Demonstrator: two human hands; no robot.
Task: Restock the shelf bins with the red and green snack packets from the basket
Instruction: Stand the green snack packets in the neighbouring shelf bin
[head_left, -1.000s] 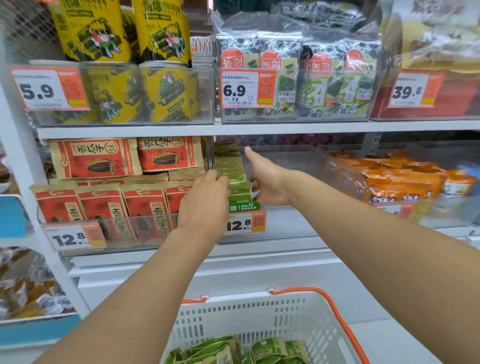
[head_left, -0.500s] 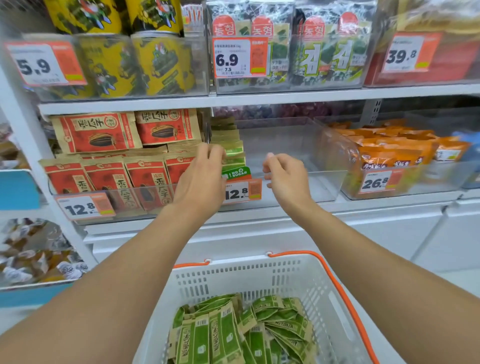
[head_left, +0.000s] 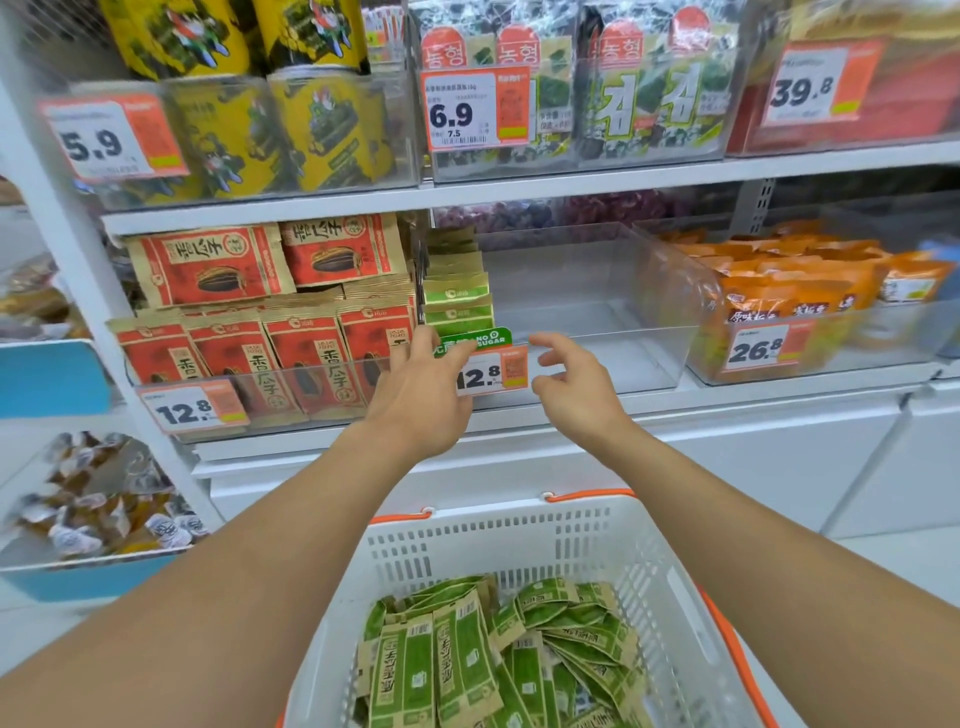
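Right now, on the head view, I am seeing both hands out in front of the middle shelf, holding nothing. My left hand (head_left: 423, 395) is hanging at the front lip of the clear bin (head_left: 597, 358), its fingers loosely spread and covering the left edge of the 12.8 price tag (head_left: 493, 375); whether the fingertips are touching the bin I cannot tell. My right hand (head_left: 574, 387) is hovering just beside that tag on its right, fingers relaxed and slightly curled, thumb apart, gripping nothing.

Behind the left hand, green packets (head_left: 457, 299) are standing in a single row along the bin's left wall, running back toward the rear; the remainder of that bin is showing bare clear floor. Next door on the left, red packets (head_left: 270, 358) are filling their own bin, upright in front and stacked flat behind.

Below my arms, the white basket (head_left: 519, 540) with orange handles is sitting near the camera, and more green packets (head_left: 467, 654) are lying in a loose heap in its bottom. To the right of the clear bin, orange packets (head_left: 789, 291) are sitting in another bin, and yellow cans (head_left: 270, 130) are standing on the shelf above.
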